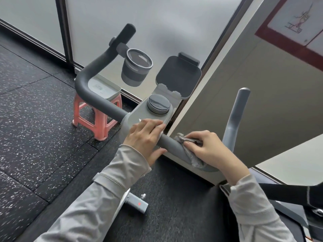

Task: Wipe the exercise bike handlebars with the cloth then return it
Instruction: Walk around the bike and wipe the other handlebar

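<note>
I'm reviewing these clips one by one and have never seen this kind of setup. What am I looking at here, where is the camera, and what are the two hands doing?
There is no robot here. The single picture comes from a wide-angle camera worn on a person's head, looking down at their own hands.

The grey curved bar is the handlebar of an exercise bike, with a round knob at its centre, a cup holder and a tablet stand beyond.

The left hand rests on the centre housing, fingers fairly straight, steadying the bike. The right hand grips a grey cloth wrapped round the right side of the bar.

On the floor behind stands a pink stool.
</note>
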A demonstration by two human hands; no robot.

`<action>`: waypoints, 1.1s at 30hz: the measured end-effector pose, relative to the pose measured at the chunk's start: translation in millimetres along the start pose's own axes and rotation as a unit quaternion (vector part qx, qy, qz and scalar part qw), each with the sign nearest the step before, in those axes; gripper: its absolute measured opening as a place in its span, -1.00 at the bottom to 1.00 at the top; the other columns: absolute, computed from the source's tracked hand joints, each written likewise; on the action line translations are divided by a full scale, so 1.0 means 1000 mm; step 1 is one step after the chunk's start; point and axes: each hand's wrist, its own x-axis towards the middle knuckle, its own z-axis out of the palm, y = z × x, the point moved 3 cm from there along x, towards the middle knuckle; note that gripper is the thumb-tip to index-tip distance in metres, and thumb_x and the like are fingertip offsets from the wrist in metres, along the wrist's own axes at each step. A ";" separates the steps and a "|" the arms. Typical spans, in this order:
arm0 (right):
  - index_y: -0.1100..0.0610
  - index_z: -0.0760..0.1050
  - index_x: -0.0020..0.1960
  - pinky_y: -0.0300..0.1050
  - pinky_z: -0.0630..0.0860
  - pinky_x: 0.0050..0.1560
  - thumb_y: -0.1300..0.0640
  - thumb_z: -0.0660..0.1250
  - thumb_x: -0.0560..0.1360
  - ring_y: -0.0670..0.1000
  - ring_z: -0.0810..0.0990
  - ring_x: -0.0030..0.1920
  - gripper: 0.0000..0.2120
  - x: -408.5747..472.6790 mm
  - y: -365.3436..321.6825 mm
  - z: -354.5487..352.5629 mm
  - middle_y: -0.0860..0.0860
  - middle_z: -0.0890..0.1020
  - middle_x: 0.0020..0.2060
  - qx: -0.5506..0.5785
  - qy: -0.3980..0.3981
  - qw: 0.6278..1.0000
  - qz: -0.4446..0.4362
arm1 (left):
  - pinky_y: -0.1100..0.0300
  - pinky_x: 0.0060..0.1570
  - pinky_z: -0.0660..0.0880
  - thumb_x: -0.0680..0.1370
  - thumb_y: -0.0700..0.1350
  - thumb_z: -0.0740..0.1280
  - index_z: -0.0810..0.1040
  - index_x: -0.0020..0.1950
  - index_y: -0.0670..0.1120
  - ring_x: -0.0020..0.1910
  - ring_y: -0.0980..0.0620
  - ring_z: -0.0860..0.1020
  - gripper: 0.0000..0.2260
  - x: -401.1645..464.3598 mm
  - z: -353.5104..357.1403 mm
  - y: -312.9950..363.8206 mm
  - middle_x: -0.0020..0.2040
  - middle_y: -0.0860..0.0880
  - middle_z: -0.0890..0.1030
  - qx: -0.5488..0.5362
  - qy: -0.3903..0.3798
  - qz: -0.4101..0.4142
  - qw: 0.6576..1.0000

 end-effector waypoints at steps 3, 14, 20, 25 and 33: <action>0.03 0.66 0.01 -0.28 0.49 -0.04 0.10 0.34 0.49 -0.09 0.61 -0.06 -0.85 -0.016 0.020 -0.012 -0.06 0.71 -0.12 -0.025 -0.020 0.999 0.028 | -0.08 0.06 0.52 0.18 0.05 0.60 0.60 0.12 -0.20 0.09 -0.17 0.59 -0.40 0.001 0.002 0.002 0.08 -0.13 0.64 0.013 -0.005 0.011 1.000; 0.00 0.67 0.00 -0.01 0.58 -0.03 0.00 0.42 0.44 -0.02 0.64 -0.10 -0.83 -0.008 0.043 -0.038 -0.03 0.69 -0.12 -0.147 -0.101 0.983 0.033 | 0.15 0.32 0.19 0.39 0.39 0.20 0.50 0.16 0.02 0.15 0.00 0.49 -0.46 0.029 0.050 0.061 0.06 0.03 0.61 0.016 -0.133 0.040 0.990; 0.01 0.68 -0.08 -0.06 0.58 -0.16 0.07 0.38 0.43 0.07 0.64 -0.18 -0.88 0.016 0.060 -0.044 0.01 0.69 -0.26 -0.205 -0.060 0.977 0.012 | 0.17 0.19 0.21 0.28 0.48 0.18 0.56 0.01 0.09 0.11 0.08 0.51 -0.43 0.040 0.068 0.053 0.03 0.11 0.63 -0.010 -0.168 -0.018 0.986; 0.09 0.68 -0.03 0.02 0.56 -0.07 0.15 0.43 0.43 0.13 0.62 -0.11 -0.87 0.034 0.074 -0.066 0.07 0.67 -0.18 -0.232 0.028 0.970 -0.062 | 0.22 0.07 0.04 0.26 0.49 0.20 0.58 -0.01 0.09 0.08 0.11 0.50 -0.43 0.041 0.068 0.051 -0.01 0.15 0.62 -0.011 -0.155 -0.036 0.987; 0.24 0.66 -0.09 0.15 0.60 -0.21 0.20 0.44 0.43 0.22 0.60 -0.08 -0.89 0.056 0.086 -0.098 0.13 0.67 -0.14 -0.307 0.115 0.926 -0.187 | 0.23 0.00 0.04 0.24 0.51 0.19 0.57 -0.03 0.09 0.01 0.15 0.50 -0.41 0.039 0.067 0.051 -0.04 0.15 0.62 -0.026 -0.135 -0.034 0.990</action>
